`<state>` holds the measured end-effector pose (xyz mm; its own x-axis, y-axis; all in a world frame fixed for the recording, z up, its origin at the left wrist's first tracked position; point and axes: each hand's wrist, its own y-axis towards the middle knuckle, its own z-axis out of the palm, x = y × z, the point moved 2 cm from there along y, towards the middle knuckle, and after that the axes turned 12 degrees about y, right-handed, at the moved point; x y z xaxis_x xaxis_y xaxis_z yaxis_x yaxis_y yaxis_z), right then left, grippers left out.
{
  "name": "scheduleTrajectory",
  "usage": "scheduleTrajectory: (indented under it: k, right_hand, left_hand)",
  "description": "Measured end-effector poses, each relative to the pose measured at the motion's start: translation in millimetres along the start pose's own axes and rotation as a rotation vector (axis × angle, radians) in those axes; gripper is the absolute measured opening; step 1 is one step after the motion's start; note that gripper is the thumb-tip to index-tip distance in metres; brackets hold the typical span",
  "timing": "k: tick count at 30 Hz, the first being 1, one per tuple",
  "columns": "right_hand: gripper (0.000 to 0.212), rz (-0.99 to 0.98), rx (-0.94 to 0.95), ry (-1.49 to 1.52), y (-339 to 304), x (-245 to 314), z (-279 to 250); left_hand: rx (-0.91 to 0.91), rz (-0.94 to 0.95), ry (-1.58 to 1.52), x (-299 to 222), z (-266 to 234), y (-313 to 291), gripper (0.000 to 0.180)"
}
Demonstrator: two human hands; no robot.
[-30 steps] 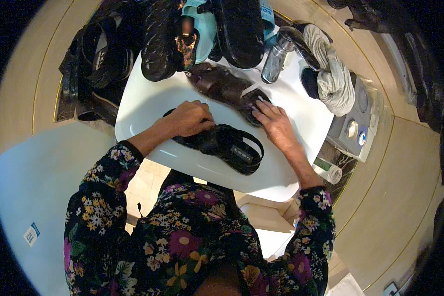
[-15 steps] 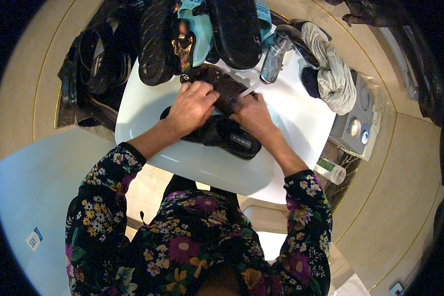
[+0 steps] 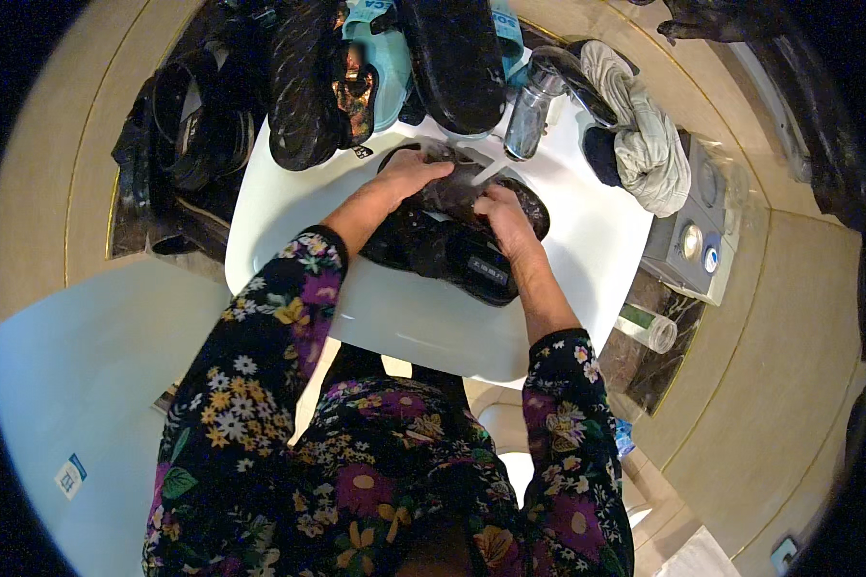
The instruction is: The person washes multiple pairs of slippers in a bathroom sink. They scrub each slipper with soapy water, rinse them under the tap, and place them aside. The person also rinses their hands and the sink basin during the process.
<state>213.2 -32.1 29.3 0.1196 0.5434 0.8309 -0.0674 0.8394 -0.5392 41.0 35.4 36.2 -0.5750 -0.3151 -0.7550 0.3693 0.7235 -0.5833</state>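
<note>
Over the white washbasin (image 3: 356, 310), both my hands grip a dark wet sandal (image 3: 460, 195) under a stream of water. My left hand (image 3: 416, 177) is closed on its far left part, the thumb lying across the top. My right hand (image 3: 506, 219) is closed round its near right side, close to where the water lands. A second black sandal (image 3: 409, 248) lies in the basin just below, nearer to me, with a grey label patch on its right end. The chrome tap (image 3: 532, 115) pours from beyond my right hand.
Black and turquoise footwear (image 3: 457, 67) stands along the basin's far edge. More black shoes (image 3: 197, 125) are piled at the left. A grey cloth (image 3: 640, 144) hangs right of the tap, beside a grey box (image 3: 691, 231) and a clear cup (image 3: 659, 333).
The held sandal has shifted right and turned a little under the water. My left hand has moved right and farther away along it; the lower sandal has slid slightly right.
</note>
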Motion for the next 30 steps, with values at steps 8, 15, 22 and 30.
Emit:
scheduleTrajectory:
  k: [8, 15, 22, 30]
  right_hand:
    - [0.048, 0.141, -0.172, 0.343, -22.5, 13.6, -7.1]
    - [0.066, 0.095, -0.065, -0.107, -8.2, 28.8, 32.9]
    - [0.047, -0.232, -0.198, -0.560, -7.7, 11.3, 5.6]
    - [0.017, -0.308, -0.143, -0.918, 10.1, 4.2, 39.5]
  left_hand:
    - [0.099, 0.373, 0.717, 12.4, 20.9, 32.9, 0.030]
    - [-0.025, -0.058, 0.345, 38.3, -5.0, 21.6, 0.064]
    - [-0.240, -0.107, 0.428, 47.8, -31.8, 0.1, 0.039]
    - [0.003, -0.183, -0.356, 33.7, -22.6, -5.6, 0.037]
